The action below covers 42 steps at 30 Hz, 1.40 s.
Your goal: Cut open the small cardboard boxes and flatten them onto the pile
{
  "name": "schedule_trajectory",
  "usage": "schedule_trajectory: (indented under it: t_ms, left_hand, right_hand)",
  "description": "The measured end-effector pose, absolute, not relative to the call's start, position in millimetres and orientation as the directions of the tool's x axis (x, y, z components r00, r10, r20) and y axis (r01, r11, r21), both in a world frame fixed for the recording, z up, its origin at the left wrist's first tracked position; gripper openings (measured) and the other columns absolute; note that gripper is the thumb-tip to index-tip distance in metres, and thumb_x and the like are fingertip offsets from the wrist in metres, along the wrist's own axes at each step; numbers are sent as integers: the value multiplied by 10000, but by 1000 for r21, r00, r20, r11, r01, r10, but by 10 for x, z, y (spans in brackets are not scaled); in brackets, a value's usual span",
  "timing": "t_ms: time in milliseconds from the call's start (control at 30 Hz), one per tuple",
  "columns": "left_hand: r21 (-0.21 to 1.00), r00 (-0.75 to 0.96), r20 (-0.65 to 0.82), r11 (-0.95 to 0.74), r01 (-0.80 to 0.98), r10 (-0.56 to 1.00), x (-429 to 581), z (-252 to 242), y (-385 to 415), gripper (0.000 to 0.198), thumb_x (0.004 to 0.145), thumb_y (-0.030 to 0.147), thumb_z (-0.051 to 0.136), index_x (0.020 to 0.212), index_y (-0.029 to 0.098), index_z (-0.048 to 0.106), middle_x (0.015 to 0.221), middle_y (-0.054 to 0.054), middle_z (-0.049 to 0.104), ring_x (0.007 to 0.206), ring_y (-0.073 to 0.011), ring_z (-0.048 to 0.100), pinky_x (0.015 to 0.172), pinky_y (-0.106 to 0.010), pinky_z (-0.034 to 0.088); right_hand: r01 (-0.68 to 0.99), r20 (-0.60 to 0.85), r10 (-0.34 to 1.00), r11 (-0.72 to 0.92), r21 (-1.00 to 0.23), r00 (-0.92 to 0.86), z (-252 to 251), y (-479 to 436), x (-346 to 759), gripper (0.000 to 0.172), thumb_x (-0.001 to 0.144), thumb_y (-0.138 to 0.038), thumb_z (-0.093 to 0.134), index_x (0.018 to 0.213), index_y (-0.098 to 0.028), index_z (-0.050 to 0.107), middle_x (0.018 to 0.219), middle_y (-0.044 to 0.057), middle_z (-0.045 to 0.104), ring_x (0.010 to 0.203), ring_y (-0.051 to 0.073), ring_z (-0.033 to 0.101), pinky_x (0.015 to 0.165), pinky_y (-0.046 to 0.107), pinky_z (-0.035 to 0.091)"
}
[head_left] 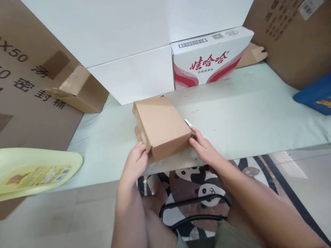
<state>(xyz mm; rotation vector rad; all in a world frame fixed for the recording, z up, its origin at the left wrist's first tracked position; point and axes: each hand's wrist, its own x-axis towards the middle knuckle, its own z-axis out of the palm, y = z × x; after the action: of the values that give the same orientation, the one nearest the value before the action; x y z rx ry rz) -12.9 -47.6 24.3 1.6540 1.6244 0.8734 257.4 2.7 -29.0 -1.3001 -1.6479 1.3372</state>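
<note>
A small brown cardboard box (161,125) rests near the front edge of a pale green table (248,113). My left hand (134,162) grips the box's near left corner, fingers curled against its side. My right hand (203,144) presses on the box's near right corner with fingers held together. A small white and metallic object (188,123) peeks out just behind the box on its right; I cannot make out what it is.
Behind the box stand a large white box (134,74) and a white carton with red print (209,58). Brown cartons (28,86) flank both sides. A yellow lid (36,170) lies at left, a blue object (315,94) at right. A black-framed stool with a panda-print cushion (192,193) sits below.
</note>
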Motion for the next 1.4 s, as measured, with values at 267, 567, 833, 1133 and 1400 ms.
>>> schedule_trajectory:
  t_ms: [267,567,833,1133,1400]
  left_hand:
    - [999,-218,-23,29,25,976,51,6,-547,681,609,521,875,1166,178,684,1179,-159,722,1186,-373,654,1031,-488,530]
    - [990,-416,-137,130,-46,899,26,8,-577,662,416,510,953,943,176,733,965,-117,771,994,-313,726,919,-435,603]
    - [992,-361,-97,119,38,928,53,24,-532,750,455,578,937,1030,146,725,1070,-161,758,1060,-323,711,938,-412,590]
    - [967,-420,63,50,252,905,73,43,-497,827,615,605,863,1253,172,566,1231,-166,670,1257,-337,605,1066,-447,490]
    - [979,-547,91,25,201,832,-80,20,-508,401,739,522,753,947,194,654,992,-63,707,980,-221,663,883,-316,529]
  right_hand:
    - [92,195,924,237,-967,-329,-307,-33,2716,413,931,-521,593,1263,-278,553,1511,115,515,1468,308,416,1220,564,308]
    - [172,168,861,280,-944,-480,-234,87,2643,738,824,-438,710,1476,-278,405,1488,169,508,1329,353,549,1122,596,419]
    - [-28,57,842,50,-998,-536,-189,78,2615,1015,731,-534,800,1548,-230,280,1391,187,577,1295,344,590,1116,557,446]
    - [-46,-9,917,-29,-998,-399,-220,-25,2498,1010,768,-411,755,1580,-243,179,1326,166,639,1227,312,640,1050,531,505]
    - [84,-20,991,-9,-996,-131,-213,43,2499,363,806,-410,658,1114,-217,651,948,63,715,890,255,677,864,454,542]
